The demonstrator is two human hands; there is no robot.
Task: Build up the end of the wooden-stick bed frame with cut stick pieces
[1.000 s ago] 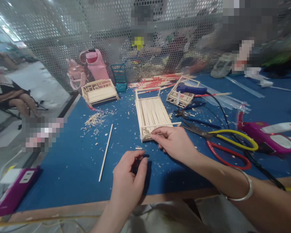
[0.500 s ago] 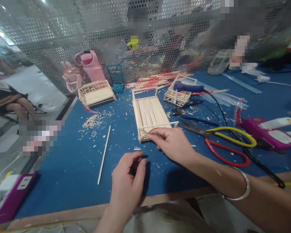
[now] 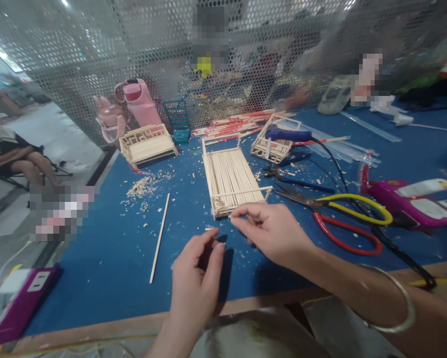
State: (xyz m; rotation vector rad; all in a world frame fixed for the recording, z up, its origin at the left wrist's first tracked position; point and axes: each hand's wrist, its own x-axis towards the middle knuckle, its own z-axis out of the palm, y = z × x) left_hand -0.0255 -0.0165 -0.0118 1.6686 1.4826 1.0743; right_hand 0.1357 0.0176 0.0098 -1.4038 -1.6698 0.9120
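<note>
A small bed-like frame [image 3: 233,171] built of thin wooden sticks lies in the middle of the table, with a raised rail at each end. My right hand [image 3: 272,231] is just in front of its near end, thumb and fingertips pinched together; whatever is between them is too small to make out. Lower and to the left, my left hand [image 3: 197,271] hovers above the table, fingers loosely curled, thumb and index tips apart, nothing visible in it. A loose wooden stick [image 3: 160,238] lies left of my left hand.
Scissors [image 3: 316,203], pliers [image 3: 279,171] and a blue glue gun [image 3: 288,133] lie on the right. A stick-built bench [image 3: 149,144] stands back left near wood scraps [image 3: 139,187]. Red-and-white sticks [image 3: 238,121] are piled behind. A purple power strip [image 3: 406,204] sits far right.
My right hand has drawn back slightly from the frame's near rail, toward me, its fingertips still pinched. My left hand has barely moved.
</note>
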